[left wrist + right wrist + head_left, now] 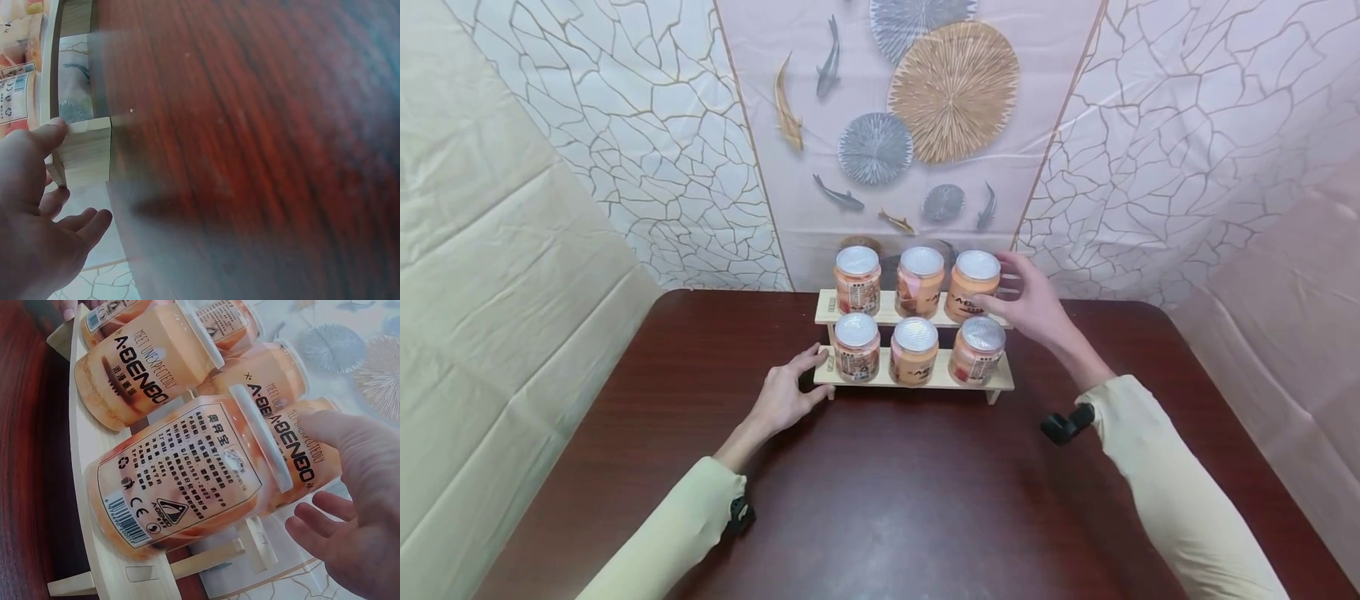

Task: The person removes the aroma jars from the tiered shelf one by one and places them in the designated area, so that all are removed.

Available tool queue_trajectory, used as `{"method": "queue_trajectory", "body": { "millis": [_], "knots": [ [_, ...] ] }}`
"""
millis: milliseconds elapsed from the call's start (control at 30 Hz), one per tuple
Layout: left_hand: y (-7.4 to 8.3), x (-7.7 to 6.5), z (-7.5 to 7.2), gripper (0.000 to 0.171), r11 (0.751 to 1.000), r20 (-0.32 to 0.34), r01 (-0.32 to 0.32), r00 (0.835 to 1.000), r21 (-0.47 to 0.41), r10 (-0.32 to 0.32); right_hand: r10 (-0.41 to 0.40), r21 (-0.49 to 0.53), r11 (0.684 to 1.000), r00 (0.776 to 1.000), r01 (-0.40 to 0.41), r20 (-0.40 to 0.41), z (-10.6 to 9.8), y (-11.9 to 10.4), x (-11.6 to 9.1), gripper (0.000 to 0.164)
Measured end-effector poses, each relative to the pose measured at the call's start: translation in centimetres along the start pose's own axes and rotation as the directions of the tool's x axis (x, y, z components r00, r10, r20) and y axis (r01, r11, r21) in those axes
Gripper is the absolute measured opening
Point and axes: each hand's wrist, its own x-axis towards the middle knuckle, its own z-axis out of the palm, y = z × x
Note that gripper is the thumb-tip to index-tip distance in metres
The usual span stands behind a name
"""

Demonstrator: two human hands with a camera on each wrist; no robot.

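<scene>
A two-step pale wooden rack (943,368) stands at the back of the table with three lidded jars on each step. My left hand (784,393) pinches the left end of the lower step, thumb at its front edge and fingers behind, as the left wrist view shows too. At the upper right jar (964,292), my right hand (1036,307) has its thumb on the label side and other fingers round the far side, partly hidden. The lower right jar (181,469) stands just in front, its printed back label facing out.
Beside it on the lower step are a middle jar (913,358) and a left jar (857,354). Two more, an upper middle jar (917,290) and an upper left jar (857,290), stand behind. A patterned cloth backdrop (820,225) hangs close behind the rack.
</scene>
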Motion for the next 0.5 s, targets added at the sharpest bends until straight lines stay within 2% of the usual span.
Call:
{"method": "queue_trajectory", "body": {
  "millis": [500],
  "knots": [
    [0.05,-0.02,-0.06,0.059,1.0,0.003,0.006,1.0,-0.011,-0.006,-0.05,0.006,0.999,0.999,0.05,-0.019,0.62,0.53,0.47,0.069]
  ]
}}
